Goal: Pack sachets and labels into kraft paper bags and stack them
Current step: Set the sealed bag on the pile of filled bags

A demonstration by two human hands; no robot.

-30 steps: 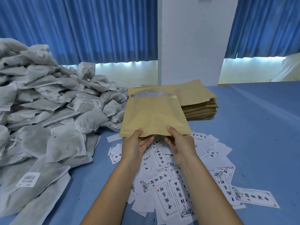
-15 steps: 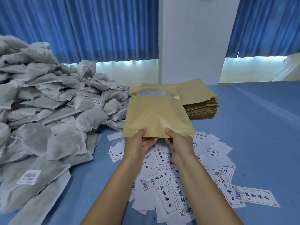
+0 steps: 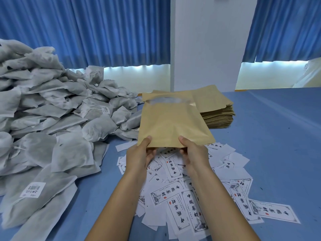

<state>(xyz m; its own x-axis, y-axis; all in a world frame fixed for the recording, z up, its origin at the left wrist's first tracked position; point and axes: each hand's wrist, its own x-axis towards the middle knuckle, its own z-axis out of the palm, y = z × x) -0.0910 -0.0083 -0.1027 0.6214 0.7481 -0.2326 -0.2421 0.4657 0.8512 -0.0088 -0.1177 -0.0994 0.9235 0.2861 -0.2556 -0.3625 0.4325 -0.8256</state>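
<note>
From the head camera, one kraft paper bag (image 3: 173, 126) is seen held above the blue desk (image 3: 271, 145), its near edge gripped at two places. The left hand (image 3: 139, 157) is clamped on the left part of that edge, thumb on top and fingers (image 3: 152, 152) curled beneath. The right hand (image 3: 194, 153) is clamped on the right part in the same way, thumb above, the rest tucked under. The bag is tilted away from the person, and a pale, blurred strip is seen across its far end.

Just behind it, one stack of kraft bags (image 3: 218, 117) is laid flat on the desk. Its sheets are too many and too thin to be counted.

To the left, one big heap of grey sachets (image 3: 52, 119) is piled up, far too many to be counted. Small printed stickers are seen on at least three of them.

Under the two forearms, white labels (image 3: 182, 206) are scattered loosely over the desk and overlap one another. About a dozen are seen print side up and others blank side up, so no exact count can be given.

At the back, two blue curtains (image 3: 86, 32) are hung, with one white pillar (image 3: 208, 40) between them.
</note>
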